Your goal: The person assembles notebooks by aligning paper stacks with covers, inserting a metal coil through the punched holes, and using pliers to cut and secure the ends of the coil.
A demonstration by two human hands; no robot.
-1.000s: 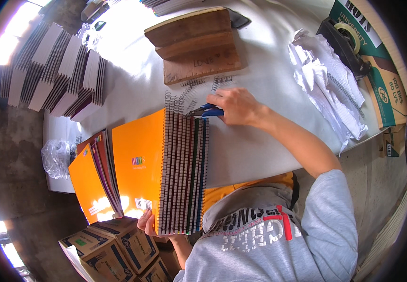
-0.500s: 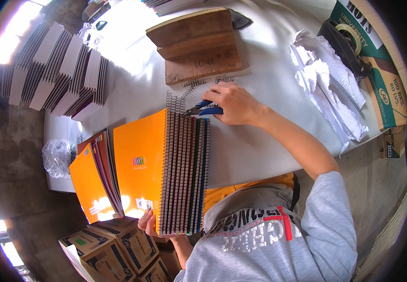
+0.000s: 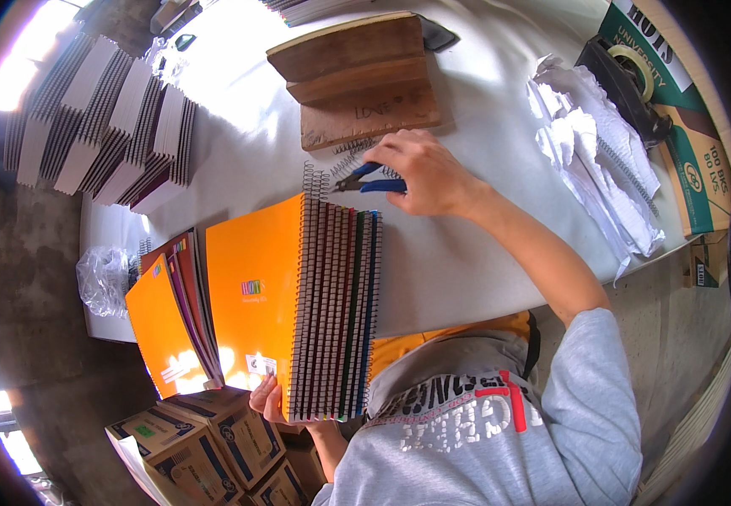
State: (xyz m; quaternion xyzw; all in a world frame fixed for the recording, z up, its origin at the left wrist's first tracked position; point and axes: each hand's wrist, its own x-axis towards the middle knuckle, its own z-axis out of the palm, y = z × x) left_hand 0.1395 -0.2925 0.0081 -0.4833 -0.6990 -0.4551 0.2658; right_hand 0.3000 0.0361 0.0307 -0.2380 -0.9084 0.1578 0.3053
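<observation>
A stack of spiral notebooks [image 3: 251,287] with an orange cover stands on its edges at the front of the table, coils toward the right. My left hand [image 3: 269,398] grips the stack's lower end. My right hand [image 3: 424,175] is closed round blue-handled wire cutters [image 3: 382,185], whose jaws are beside the loose coil ends [image 3: 315,180] sticking out past the notebooks' far end. Loose cut bits of coil [image 3: 351,158] lie just beyond, by the wooden block. Whether the jaws touch a wire I cannot tell.
Beyond is a stepped wooden block [image 3: 365,84]. More notebooks lean at left [image 3: 163,329], near a plastic bag [image 3: 105,282]; stacked notebooks [image 3: 99,122] stand farther back. Crumpled paper [image 3: 589,152], a tape dispenser [image 3: 623,88] and a carton [image 3: 694,169] are at right; cartons [image 3: 188,451] sit below.
My right hand and the cutters have moved slightly away from the notebooks, up toward the wooden block. My left hand keeps its hold on the stack.
</observation>
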